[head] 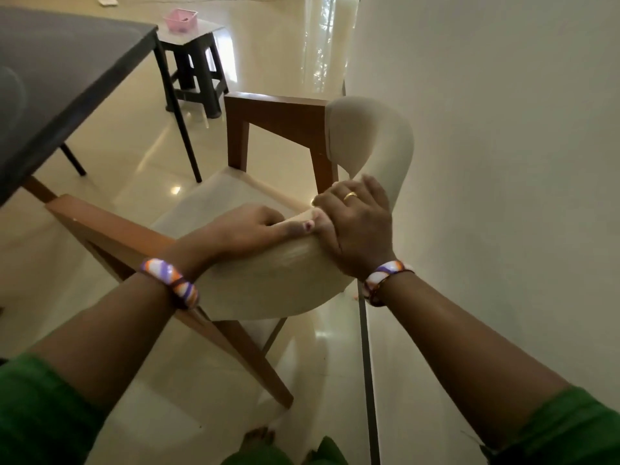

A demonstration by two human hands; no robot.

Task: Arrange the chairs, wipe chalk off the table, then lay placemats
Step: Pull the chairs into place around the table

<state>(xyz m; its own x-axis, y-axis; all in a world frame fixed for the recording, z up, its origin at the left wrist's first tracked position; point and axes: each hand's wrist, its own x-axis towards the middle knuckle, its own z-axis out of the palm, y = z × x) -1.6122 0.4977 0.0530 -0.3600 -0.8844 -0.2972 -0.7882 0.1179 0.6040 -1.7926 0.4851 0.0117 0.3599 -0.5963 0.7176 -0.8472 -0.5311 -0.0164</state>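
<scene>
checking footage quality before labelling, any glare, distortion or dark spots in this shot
Head view: strong window glare on the glossy floor at top centre; wide-angle bending curves the wall edge and table; the tabletop and stool sit dim; both hands, left hand and right hand, on the chair back are sharp enough.

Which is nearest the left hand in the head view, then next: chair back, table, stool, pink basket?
1. Chair back: gripped by the left hand.
2. Table: up-left, beyond the seat.
3. Stool: farther, behind the table corner.
4. Pink basket: farthest, on the stool.
</scene>
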